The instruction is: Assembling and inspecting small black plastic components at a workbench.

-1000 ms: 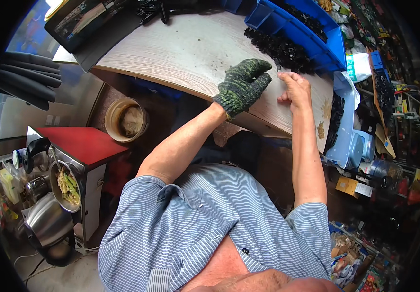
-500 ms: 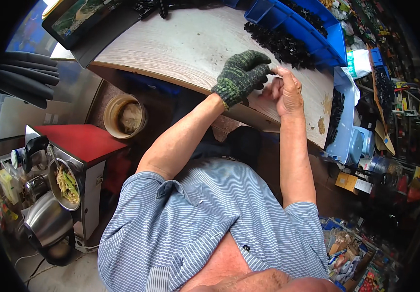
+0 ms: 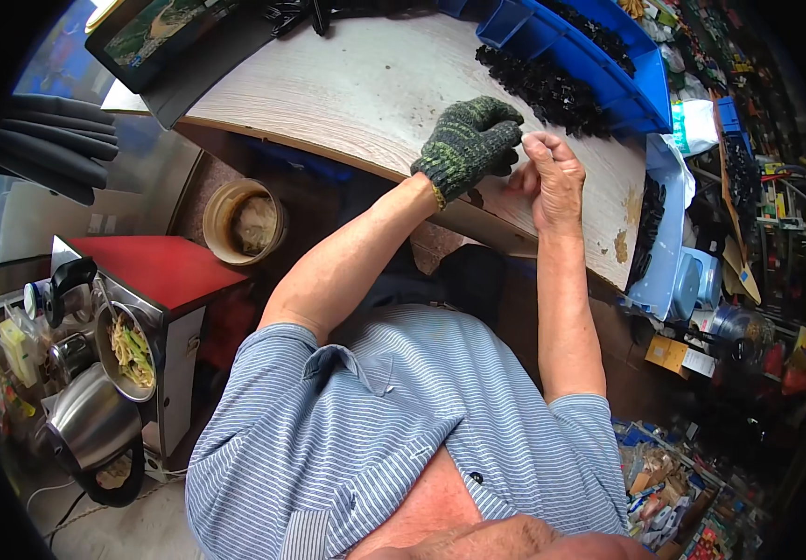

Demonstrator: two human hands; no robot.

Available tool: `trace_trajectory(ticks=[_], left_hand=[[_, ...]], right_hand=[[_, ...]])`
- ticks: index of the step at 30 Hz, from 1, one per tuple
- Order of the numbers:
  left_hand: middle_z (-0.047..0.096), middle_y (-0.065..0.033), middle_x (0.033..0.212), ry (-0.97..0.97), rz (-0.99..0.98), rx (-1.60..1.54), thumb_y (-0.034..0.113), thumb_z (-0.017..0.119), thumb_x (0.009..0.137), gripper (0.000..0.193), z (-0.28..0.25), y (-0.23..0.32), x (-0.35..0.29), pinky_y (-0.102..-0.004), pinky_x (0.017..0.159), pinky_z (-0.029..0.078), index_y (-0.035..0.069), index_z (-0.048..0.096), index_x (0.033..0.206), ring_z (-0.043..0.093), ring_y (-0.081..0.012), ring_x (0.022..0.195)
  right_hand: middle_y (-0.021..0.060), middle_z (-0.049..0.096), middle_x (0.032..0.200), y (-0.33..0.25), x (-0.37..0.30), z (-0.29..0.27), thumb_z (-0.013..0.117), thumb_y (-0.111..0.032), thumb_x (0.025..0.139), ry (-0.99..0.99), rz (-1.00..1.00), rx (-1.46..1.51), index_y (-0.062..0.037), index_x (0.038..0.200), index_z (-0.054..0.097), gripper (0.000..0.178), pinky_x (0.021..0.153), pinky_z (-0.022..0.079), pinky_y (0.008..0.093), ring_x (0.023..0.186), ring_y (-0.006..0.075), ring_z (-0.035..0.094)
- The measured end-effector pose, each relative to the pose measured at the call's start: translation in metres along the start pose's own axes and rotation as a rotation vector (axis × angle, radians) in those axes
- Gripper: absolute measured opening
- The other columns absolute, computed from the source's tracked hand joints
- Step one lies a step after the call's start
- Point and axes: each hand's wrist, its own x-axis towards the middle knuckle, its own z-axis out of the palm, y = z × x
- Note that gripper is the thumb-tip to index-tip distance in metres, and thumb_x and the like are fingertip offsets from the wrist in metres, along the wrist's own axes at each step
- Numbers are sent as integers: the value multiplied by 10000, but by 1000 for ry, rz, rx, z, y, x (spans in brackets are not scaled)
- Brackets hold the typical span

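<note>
My left hand [image 3: 470, 142], in a dark green and black knit glove, is held over the front part of the pale wood-grain table [image 3: 347, 93]. Its fingers are bent and closed on something I cannot make out. Just to its right is my bare right hand [image 3: 554, 177], with thumb and forefinger pinched together close to the gloved fingertips. Whatever lies in that pinch is too small or hidden to name. Beyond both hands a pile of small black parts [image 3: 547, 91] lies on the table, against a blue divided bin [image 3: 599, 56].
A light blue tray [image 3: 666, 224] with black pieces adjoins the table's right end. At the back left stands a screen [image 3: 155, 37]. A round bucket [image 3: 216, 224] sits below the left edge, beside a red-topped cabinet [image 3: 146, 266] with a pan of food [image 3: 127, 350] and a steel kettle [image 3: 95, 420].
My right thumb and forefinger have drawn closer together, and the right hand has shifted slightly. The gloved left hand stays nearly in place.
</note>
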Motion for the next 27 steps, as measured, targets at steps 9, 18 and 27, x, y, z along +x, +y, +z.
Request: trace_trajectory(ticks=[9,18,27], left_hand=[[692,-221,1115,465,158,1217,355,562,882,401,-95,55,96,-500,944,503,97,661,1173,643,-413,1078],[711,-159,1035,367,548,1467,423,627,872,351,-123,32,95,-484,845,541,141,706,1066,676,-372,964],[691,-142,973,245,614,1520,339,601,931,255,-114,20,67,-480,815,532,154,693,1082,649,-372,934]], right_hand=[[27,517,511,1,-5,-4,763,-231,874,31,53,-19,-62,959,634,228,439,567,330,488,155,595],[19,515,527,2,-3,-6,755,-223,881,-7,30,41,-72,953,625,213,454,584,353,515,157,608],[6,480,509,3,-4,-4,749,-182,879,27,4,91,-24,954,625,215,488,598,361,478,147,587]])
